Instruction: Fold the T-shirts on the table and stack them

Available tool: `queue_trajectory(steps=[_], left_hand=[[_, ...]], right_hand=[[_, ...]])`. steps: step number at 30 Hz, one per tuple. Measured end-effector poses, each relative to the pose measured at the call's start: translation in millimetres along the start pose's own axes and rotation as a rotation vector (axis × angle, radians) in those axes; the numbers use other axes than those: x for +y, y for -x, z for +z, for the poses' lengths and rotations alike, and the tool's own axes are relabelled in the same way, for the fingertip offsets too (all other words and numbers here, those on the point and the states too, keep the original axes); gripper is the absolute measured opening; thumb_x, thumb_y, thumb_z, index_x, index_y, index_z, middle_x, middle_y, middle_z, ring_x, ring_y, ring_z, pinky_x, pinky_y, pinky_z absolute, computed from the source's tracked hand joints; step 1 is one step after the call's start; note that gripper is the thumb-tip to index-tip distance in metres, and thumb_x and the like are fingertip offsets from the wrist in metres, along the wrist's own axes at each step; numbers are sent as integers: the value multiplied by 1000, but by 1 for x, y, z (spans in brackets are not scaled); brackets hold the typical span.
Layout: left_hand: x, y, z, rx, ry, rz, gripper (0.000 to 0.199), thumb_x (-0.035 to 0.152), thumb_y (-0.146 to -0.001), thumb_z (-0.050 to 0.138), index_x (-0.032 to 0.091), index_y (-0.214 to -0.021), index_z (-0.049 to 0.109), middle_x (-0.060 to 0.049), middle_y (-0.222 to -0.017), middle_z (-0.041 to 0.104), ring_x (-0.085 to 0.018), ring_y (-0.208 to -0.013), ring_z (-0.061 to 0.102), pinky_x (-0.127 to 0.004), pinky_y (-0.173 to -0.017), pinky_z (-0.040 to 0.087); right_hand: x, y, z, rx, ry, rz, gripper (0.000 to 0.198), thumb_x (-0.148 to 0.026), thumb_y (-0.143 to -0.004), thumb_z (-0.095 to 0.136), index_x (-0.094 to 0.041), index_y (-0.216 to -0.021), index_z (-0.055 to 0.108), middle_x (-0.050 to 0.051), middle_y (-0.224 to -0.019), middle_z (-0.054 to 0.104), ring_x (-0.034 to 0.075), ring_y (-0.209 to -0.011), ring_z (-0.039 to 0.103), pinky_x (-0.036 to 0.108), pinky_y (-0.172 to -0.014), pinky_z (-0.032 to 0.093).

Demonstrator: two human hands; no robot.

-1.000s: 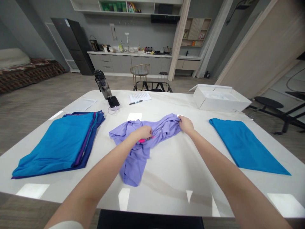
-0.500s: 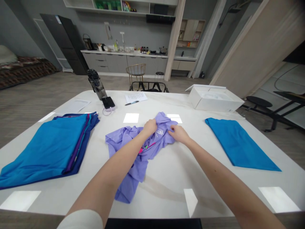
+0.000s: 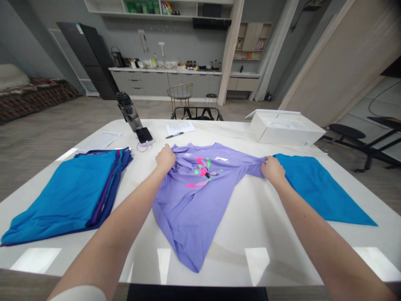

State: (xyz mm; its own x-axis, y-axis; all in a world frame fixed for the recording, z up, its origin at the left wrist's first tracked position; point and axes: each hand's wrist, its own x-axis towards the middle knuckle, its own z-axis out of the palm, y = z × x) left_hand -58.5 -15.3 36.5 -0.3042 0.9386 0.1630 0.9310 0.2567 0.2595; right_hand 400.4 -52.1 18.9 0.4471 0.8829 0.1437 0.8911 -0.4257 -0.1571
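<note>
**Lavender T-shirt [image 3: 200, 196] opened out, printed side up**

Lay bunched between both hands half a second ago; now spreads across the middle of the white worktop [image 3: 242, 221], with the pink-and-green print [image 3: 205, 172] largely in view. Seems to mark real progress in opening out the fabric, further along on the right than on the left, where creases stay gathered. Points neckline toward the far edge, hem toward the near one. Runs its long axis far to near, almost straight, tapering to a corner; perhaps folded under there, but impossible to tell.

Gripped near the left-hand shoulder by the left hand [image 3: 166, 158], with fingers curled over gathered fabric. Drawn out sideways at the sleeve [image 3: 255, 165] by the right hand [image 3: 273, 169], with fingers pinched on the sleeve's end.

Just beside the right hand, folded blue cloth [image 3: 326, 190]; well to the left, blue-topped stack of folded garments [image 3: 65, 192]. Farther off: phone [image 3: 144, 134], bottle [image 3: 131, 116], pen [image 3: 174, 135], printed sheet [image 3: 184, 126] and open white box [image 3: 282, 134].
</note>
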Motion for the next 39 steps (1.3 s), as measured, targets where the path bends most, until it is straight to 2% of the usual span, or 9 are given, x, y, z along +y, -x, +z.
queue_trajectory(steps=[4, 8, 12, 14, 18, 26, 31, 36, 39], left_hand=[[-4, -1, 10, 119, -63, 224, 49, 26, -95, 47, 16, -143, 48, -21, -139, 56, -36, -128, 54, -51, -100, 46], [0, -17, 29, -102, -78, 520, 52, 28, -97, 49, 25, -149, 48, -14, -153, 49, -32, -137, 48, -49, -109, 43], [2, -32, 49, -337, -121, 743, 47, 25, -103, 38, 26, -147, 53, -10, -157, 49, -25, -140, 49, -45, -113, 41], [4, -35, 56, -337, -133, 714, 47, 35, -105, 34, 22, -147, 53, -12, -159, 46, -27, -144, 46, -48, -116, 39], [13, -42, 70, -316, -139, 601, 57, 47, -105, 31, 21, -153, 46, -13, -165, 36, -30, -153, 32, -56, -121, 31], [46, -86, 100, -324, -85, 416, 71, 56, -103, 23, 17, -161, 33, -12, -170, 22, -29, -158, 19, -58, -126, 17], [56, -96, 102, -325, 48, 315, 73, 60, -102, 22, 19, -160, 34, -11, -171, 21, -28, -158, 17, -56, -128, 11], [42, -62, 79, -95, 193, 418, 57, 49, -104, 33, 22, -154, 44, -11, -166, 33, -29, -154, 29, -59, -125, 17], [34, -21, 60, 10, 227, 618, 44, 38, -104, 39, 21, -141, 57, -12, -153, 50, -28, -143, 43, -53, -123, 25]], right_hand=[[-41, 15, 7, 166, 2, -259, 47, -26, -97, 49, -13, -142, 54, 23, -134, 56, 35, -122, 57, 46, -95, 48], [-87, 16, 21, -34, -84, -462, 45, -40, -103, 41, -20, -138, 60, 17, -143, 55, 33, -128, 54, 48, -104, 46], [-115, 5, 41, -303, -82, -387, 60, -59, -104, 24, -31, -151, 50, 10, -162, 39, 39, -146, 37, 69, -110, 35], [-120, -3, 51, -390, -23, -373, 65, -64, -103, 17, -38, -158, 39, 5, -169, 28, 41, -152, 25, 79, -109, 25], [-126, -21, 67, -380, 40, -388, 72, -70, -100, 11, -40, -163, 25, 2, -172, 17, 39, -155, 16, 84, -109, 14], [-144, -84, 94, -289, 29, -434, 75, -72, -98, 12, -37, -164, 24, 3, -172, 18, 37, -156, 16, 83, -112, 8], [-150, -114, 92, -259, 74, -501, 68, -67, -101, 16, -38, -162, 27, 4, -171, 23, 36, -154, 20, 80, -113, 13], [-162, -66, 65, 37, 48, -560, 60, -49, -105, 31, -22, -157, 39, 15, -164, 36, 37, -149, 27, 72, -116, 14], [-168, -9, 50, 37, -45, -632, 46, -40, -105, 38, -21, -141, 58, 17, -148, 52, 35, -134, 44, 57, -113, 30]])
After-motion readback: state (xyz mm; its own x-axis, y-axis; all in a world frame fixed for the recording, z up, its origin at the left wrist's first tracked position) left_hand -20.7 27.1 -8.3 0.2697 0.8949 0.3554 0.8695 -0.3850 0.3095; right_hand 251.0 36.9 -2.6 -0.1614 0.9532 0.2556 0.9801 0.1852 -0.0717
